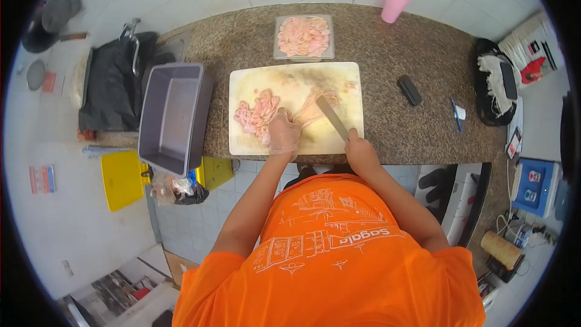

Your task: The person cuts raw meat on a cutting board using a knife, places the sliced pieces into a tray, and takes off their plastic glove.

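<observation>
A white cutting board [339, 79] lies on the counter in front of me. My right hand [361, 150] grips the handle of a knife [331, 117], its blade slanting up and left across the board. The blade meets a thin, flat piece of raw meat [311, 110], pale like chicken. In a clear plastic glove, my left hand [283, 133] is closed on the lower left end of that piece. Beside it on the left sits a pile of pink cut raw meat [257, 112]. The fingertips of the gloved hand are partly hidden.
Behind the board stands a clear container [304, 57] full of cut meat. A deep grey tub [201, 94] is at the left. To the right are a black case-like object [410, 90], a blue pen [456, 115] and a pink cup [396, 3] farther back.
</observation>
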The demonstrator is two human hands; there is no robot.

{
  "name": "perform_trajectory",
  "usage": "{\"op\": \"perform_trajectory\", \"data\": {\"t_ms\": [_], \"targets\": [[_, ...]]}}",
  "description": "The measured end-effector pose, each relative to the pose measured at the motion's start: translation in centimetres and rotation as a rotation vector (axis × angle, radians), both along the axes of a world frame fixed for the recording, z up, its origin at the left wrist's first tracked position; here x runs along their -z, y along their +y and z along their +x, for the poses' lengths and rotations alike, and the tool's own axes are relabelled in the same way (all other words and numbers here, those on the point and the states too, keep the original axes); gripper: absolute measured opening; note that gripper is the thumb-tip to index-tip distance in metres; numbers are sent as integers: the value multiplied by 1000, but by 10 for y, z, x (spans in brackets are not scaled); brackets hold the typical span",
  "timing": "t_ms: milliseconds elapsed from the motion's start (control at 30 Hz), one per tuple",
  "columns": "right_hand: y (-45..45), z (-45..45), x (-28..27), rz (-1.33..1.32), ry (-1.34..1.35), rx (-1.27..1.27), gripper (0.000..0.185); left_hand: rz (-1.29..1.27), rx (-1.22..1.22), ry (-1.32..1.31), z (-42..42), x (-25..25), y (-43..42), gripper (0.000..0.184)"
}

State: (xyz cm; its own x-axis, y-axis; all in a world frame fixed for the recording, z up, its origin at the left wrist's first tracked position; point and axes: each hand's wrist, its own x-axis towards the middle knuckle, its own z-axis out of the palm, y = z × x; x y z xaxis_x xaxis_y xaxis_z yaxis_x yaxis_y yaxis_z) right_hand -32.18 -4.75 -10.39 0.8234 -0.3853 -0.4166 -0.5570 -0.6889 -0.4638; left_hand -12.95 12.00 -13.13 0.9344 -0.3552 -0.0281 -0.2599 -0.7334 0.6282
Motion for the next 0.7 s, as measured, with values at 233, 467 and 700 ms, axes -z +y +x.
{"op": "perform_trajectory", "data": {"t_ms": [233,467,700], "targets": [[30,16,2,44,-128,-117,17,-87,273,-290,-14,18,22,24],[46,125,22,-5,-216,-128,18,-176,371,-288,-11,21,26,20],[12,-21,-18,-6,87,-138,43,-380,-118,458,1,-17,17,19]]}}
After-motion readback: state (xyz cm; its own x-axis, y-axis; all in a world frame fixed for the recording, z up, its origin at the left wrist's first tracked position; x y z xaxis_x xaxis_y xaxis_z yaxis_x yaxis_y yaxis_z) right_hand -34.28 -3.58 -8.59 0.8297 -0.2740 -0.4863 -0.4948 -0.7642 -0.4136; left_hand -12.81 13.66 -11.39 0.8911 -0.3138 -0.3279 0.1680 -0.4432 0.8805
